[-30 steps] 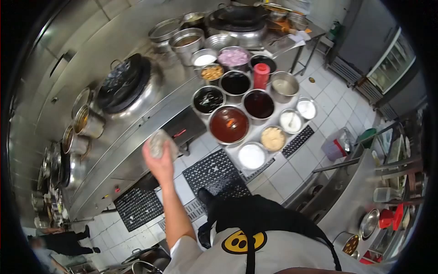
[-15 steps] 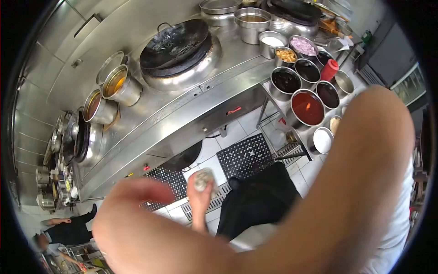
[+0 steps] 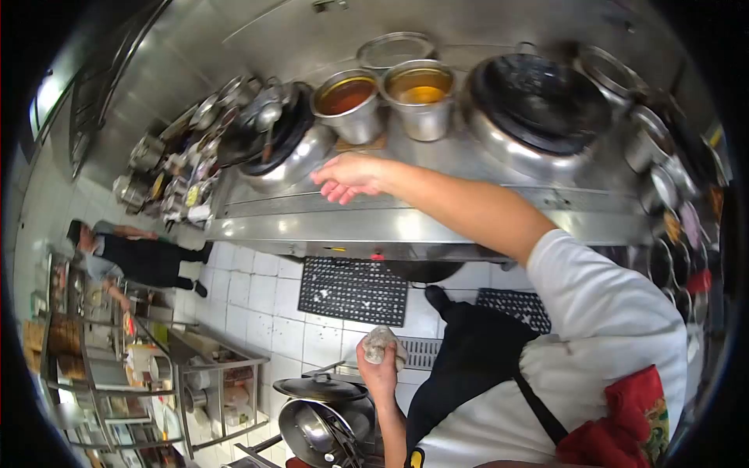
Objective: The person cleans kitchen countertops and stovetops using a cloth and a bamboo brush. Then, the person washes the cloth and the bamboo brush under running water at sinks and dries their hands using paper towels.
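Note:
My left hand point(image 3: 378, 366), low in the middle of the head view, is closed around a crumpled greyish-white cloth point(image 3: 381, 345). Stretched out over the steel stove counter point(image 3: 437, 175) is my right hand point(image 3: 351, 178). Its fingers are loosely bent and apart, with nothing in them. Nearest to it are a black wok point(image 3: 300, 125) on the left burner, a ladle point(image 3: 268, 117) by that wok, and a steel pot of reddish-brown liquid point(image 3: 346, 97). A second pot, with yellow-orange liquid point(image 3: 419, 92), stands beside the first.
Another black wok point(image 3: 538, 105) sits farther right, with several sauce containers point(image 3: 667, 253) beyond. A person in a dark apron point(image 3: 140, 257) stands at left by the shelving point(image 3: 101, 366). Stacked pans point(image 3: 320, 421) are near my left arm. Perforated black mats point(image 3: 351, 290) lie on the tiles.
My view has swung left along the stove. My right arm, bent close to the camera before, now extends over the counter. The cloth stays in my left hand.

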Tool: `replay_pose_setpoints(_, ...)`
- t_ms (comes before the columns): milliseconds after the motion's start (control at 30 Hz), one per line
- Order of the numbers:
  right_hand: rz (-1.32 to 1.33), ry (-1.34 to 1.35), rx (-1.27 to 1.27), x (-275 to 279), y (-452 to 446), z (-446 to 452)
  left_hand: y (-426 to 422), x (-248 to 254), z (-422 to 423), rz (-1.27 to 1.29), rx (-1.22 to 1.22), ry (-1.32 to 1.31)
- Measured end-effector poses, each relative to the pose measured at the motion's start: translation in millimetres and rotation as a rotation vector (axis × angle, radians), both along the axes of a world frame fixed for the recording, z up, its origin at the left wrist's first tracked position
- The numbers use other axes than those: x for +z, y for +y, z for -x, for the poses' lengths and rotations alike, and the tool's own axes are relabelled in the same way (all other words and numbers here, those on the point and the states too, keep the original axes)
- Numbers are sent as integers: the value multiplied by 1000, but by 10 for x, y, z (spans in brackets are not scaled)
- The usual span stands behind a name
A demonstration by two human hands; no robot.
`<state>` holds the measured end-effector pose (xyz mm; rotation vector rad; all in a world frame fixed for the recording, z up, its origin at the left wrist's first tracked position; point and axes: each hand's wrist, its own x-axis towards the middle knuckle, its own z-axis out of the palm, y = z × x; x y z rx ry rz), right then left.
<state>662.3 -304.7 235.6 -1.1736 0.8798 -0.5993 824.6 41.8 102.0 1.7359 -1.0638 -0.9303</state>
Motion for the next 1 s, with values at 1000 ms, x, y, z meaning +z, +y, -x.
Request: replay_pose_setpoints(1000,216,577,-888,588,-2670,544,-5340,-1300,-3610,398,-138,-487)
